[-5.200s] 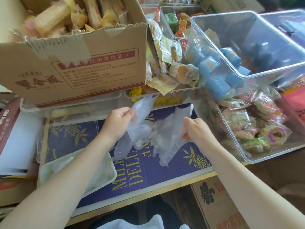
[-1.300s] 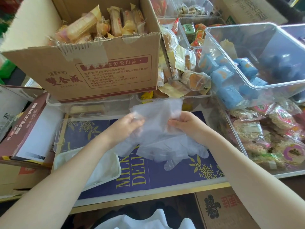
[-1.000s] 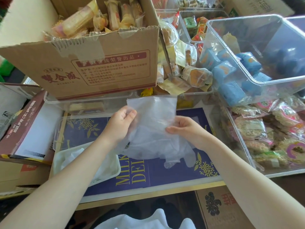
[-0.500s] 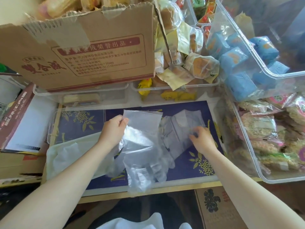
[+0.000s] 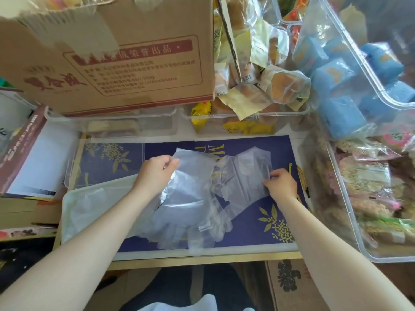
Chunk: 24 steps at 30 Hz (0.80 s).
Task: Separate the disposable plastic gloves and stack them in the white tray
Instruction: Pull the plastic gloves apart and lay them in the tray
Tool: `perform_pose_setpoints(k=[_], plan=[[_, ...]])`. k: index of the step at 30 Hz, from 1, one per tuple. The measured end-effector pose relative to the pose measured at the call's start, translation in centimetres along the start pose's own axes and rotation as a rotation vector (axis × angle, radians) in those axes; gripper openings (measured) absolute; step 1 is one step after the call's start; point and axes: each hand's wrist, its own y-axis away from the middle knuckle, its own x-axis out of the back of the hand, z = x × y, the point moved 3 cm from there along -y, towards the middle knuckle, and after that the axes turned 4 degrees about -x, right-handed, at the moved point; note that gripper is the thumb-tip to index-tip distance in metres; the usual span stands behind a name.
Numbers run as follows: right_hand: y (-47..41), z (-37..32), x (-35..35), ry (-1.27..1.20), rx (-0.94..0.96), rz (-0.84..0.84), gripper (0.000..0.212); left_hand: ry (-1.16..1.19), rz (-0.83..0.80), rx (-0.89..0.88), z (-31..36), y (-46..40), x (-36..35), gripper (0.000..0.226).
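Note:
My left hand [image 5: 155, 173] pinches the cuff of a clear plastic glove [image 5: 188, 207], which hangs with its fingers down over the blue box lid [image 5: 265, 225]. To its right a small pile of clear gloves [image 5: 247, 173] lies flat on the lid. My right hand [image 5: 281, 184] rests on that pile's right edge, thumb and fingers pinched on the plastic. The white tray [image 5: 67, 223] sits at the lower left, partly under my left forearm, with pale clear gloves [image 5: 89, 205] lying in it.
A cardboard snack box [image 5: 116, 57] looms at the back left over clear bins. A clear bin of wrapped cakes [image 5: 253, 90] stands behind the lid, and large clear bins of blue packets [image 5: 336, 86] and snacks [image 5: 368, 191] crowd the right. A maroon box [image 5: 20, 144] lies left.
The two hands, which held one bunch of gloves together, have parted. The left has carried one glove off to the left; the right has dropped onto the pile on the lid.

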Motion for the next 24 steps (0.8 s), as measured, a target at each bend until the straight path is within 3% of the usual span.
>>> perform_pose_setpoints(k=[2,5,10,12,15,16,20,24], plan=[[0.6,-0.8,0.2,-0.210,0.021,-0.107,0.006,0.036,0.051,-0.022,-0.1,0.2,0.7,0.025],[1.3,-2.3,1.5,-0.403,0.098,-0.170,0.019,0.089,0.096,-0.049,-0.3,0.1,1.8,0.030],[4.0,-5.3,4.2,-0.561,0.281,-0.185,0.020,0.093,0.127,-0.039,0.5,0.2,3.1,0.035],[5.3,-6.6,5.1,-0.573,0.334,-0.190,0.036,0.102,0.144,-0.044,0.8,0.2,3.7,0.039],[7.3,-8.7,6.8,-0.493,0.424,-0.202,0.011,0.167,0.173,-0.084,1.2,-0.2,4.5,0.038],[8.2,-9.4,7.3,-0.446,0.463,-0.231,0.016,0.185,0.184,-0.099,1.4,-0.3,4.9,0.036],[12.4,-12.6,9.0,-0.291,0.683,-0.465,0.020,0.298,0.205,-0.148,3.1,-1.0,6.3,0.032],[16.9,-15.5,9.5,-0.231,0.841,-0.623,0.019,0.536,0.059,-0.119,5.3,-1.3,6.7,0.027]])
